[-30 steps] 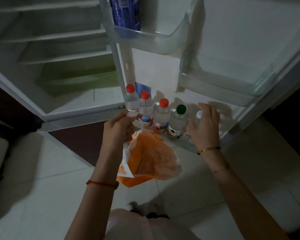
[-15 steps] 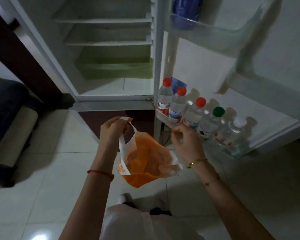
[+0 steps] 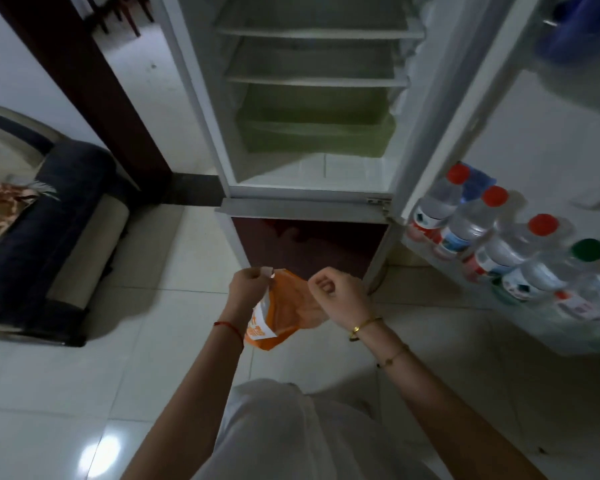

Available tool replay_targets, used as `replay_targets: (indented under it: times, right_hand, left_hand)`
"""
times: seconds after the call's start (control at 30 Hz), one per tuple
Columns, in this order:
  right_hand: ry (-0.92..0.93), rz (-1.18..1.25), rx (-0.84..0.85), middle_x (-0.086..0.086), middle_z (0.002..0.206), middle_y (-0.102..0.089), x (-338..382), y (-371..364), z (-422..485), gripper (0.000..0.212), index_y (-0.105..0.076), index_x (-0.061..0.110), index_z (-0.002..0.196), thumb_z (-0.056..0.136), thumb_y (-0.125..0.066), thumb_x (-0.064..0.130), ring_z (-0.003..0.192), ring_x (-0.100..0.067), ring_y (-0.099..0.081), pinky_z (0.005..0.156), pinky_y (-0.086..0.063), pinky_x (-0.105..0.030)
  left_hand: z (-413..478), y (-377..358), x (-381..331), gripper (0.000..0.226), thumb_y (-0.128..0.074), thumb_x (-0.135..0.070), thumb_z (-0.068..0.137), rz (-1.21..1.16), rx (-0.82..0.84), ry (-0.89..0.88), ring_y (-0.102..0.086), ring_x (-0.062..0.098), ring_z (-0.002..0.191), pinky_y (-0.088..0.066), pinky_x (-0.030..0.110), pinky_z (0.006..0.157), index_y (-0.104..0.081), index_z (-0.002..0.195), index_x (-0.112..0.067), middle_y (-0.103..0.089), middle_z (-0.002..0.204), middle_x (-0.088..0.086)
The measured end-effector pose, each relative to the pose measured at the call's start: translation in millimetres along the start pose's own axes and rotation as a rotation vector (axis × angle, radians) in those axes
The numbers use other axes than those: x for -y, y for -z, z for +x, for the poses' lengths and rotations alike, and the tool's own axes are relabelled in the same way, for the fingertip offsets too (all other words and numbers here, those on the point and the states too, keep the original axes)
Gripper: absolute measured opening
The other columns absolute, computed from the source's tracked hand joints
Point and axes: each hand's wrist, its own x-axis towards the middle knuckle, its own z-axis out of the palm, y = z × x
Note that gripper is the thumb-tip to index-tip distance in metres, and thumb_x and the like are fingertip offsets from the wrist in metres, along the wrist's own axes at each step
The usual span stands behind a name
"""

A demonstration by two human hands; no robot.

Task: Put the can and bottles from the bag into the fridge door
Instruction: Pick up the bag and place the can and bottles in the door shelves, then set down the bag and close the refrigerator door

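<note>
An orange and white plastic bag (image 3: 281,317) hangs limp between my hands, low in front of the open fridge. My left hand (image 3: 248,284) pinches its white handle. My right hand (image 3: 336,291) is curled at the bag's other top edge; whether it grips the bag is unclear. Several water bottles stand in a row in the lower fridge door shelf (image 3: 520,306) at right: three with red caps (image 3: 458,174), one with a green cap (image 3: 587,250), and a clear one, blurred, at the far right. A blue can (image 3: 575,32) sits in the upper door shelf.
The fridge compartment (image 3: 312,98) stands open with bare shelves and a green drawer. A dark sofa (image 3: 39,244) lies on the left. White tiled floor (image 3: 136,375) surrounds me. A dark wooden door frame (image 3: 84,81) rises left of the fridge.
My right hand left the bottles in the door shelf and came back to the bag's top edge. My view swung left, pushing the door shelf to the right edge.
</note>
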Motion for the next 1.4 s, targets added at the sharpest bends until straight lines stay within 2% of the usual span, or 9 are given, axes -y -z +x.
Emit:
replay_targets:
  times: [0.13,0.23,0.4,0.5,0.67,0.8,0.93,1.17,1.4]
  right_hand:
    - [-0.004,-0.009,0.049,0.003,0.080,-0.064,27,-49,20,0.014,-0.066,0.010,0.094,0.091,-0.059,0.022,0.062,0.006,-0.051,0.053,-0.039,0.001]
    - [-0.024,-0.038,0.055,-0.005,0.093,-0.070,39,-77,33,0.016,-0.065,0.007,0.097,0.093,-0.057,0.021,0.073,-0.007,-0.058,0.059,-0.040,-0.004]
    - [-0.091,-0.058,0.085,-0.008,0.105,-0.067,51,-108,49,0.018,-0.063,0.005,0.104,0.094,-0.054,0.018,0.097,-0.020,-0.063,0.075,-0.049,-0.023]
    - [-0.107,-0.067,0.095,-0.009,0.108,-0.067,51,-116,55,0.019,-0.063,0.004,0.106,0.094,-0.053,0.016,0.101,-0.022,-0.061,0.083,-0.051,-0.029]
    - [-0.145,-0.062,0.076,-0.010,0.108,-0.067,46,-115,57,0.019,-0.063,0.005,0.108,0.094,-0.054,0.015,0.100,-0.023,-0.062,0.083,-0.049,-0.027]
    - [-0.167,-0.018,0.009,-0.010,0.109,-0.067,42,-106,55,0.022,-0.064,0.005,0.110,0.094,-0.052,0.013,0.102,-0.021,-0.063,0.082,-0.045,-0.021]
    - [-0.161,0.015,-0.087,-0.006,0.116,-0.065,36,-91,49,0.025,-0.062,0.010,0.117,0.095,-0.049,0.015,0.110,-0.020,-0.059,0.094,-0.048,-0.030]
    - [-0.127,0.021,-0.312,-0.006,0.124,-0.063,28,-47,25,0.031,-0.059,0.013,0.124,0.094,-0.053,0.020,0.112,-0.027,-0.057,0.099,-0.046,-0.041]
    - [-0.129,0.046,-0.565,-0.008,0.125,-0.063,29,14,-17,0.046,-0.058,0.010,0.127,0.088,-0.047,0.031,0.116,-0.022,-0.056,0.099,-0.044,-0.033]
  left_hand:
    - [45,35,25,0.035,-0.068,-0.017,0.077,0.085,0.000,0.049,-0.064,0.036,0.108,-0.051,0.045,0.096,-0.070,0.109,-0.003,-0.071,0.109,0.020]
    - [76,57,44,0.046,-0.066,-0.025,0.073,0.114,0.016,0.074,-0.062,0.037,0.109,-0.050,0.047,0.097,-0.067,0.113,-0.004,-0.069,0.113,0.020]
    - [111,89,69,0.031,-0.052,-0.017,0.092,0.139,0.033,0.082,-0.067,0.033,0.085,-0.057,0.041,0.077,-0.063,0.112,0.002,-0.069,0.105,0.020]
    - [132,107,86,0.052,-0.049,-0.006,0.087,0.134,0.033,0.134,-0.065,0.040,0.106,-0.054,0.050,0.092,-0.049,0.138,-0.001,-0.062,0.127,0.025]
    - [133,123,80,0.056,-0.053,-0.001,0.087,0.172,0.034,0.125,-0.051,0.037,0.128,-0.044,0.046,0.106,-0.045,0.142,-0.004,-0.049,0.145,0.021]
    - [129,122,58,0.051,-0.055,-0.005,0.090,0.174,0.077,0.005,-0.049,0.031,0.131,-0.043,0.039,0.105,-0.050,0.140,-0.008,-0.051,0.144,0.017]
    - [110,119,27,0.048,-0.056,-0.013,0.093,0.224,0.154,-0.201,-0.049,0.028,0.132,-0.042,0.046,0.108,-0.049,0.141,-0.011,-0.052,0.143,0.012]
    - [67,108,-23,0.048,-0.059,-0.016,0.095,0.298,0.172,-0.587,-0.050,0.024,0.130,-0.039,0.028,0.100,-0.048,0.141,-0.014,-0.053,0.143,0.008]
    - [12,70,-69,0.049,-0.061,-0.023,0.091,0.325,0.252,-0.879,-0.059,0.021,0.119,-0.050,0.040,0.099,-0.051,0.138,-0.018,-0.062,0.131,0.006]
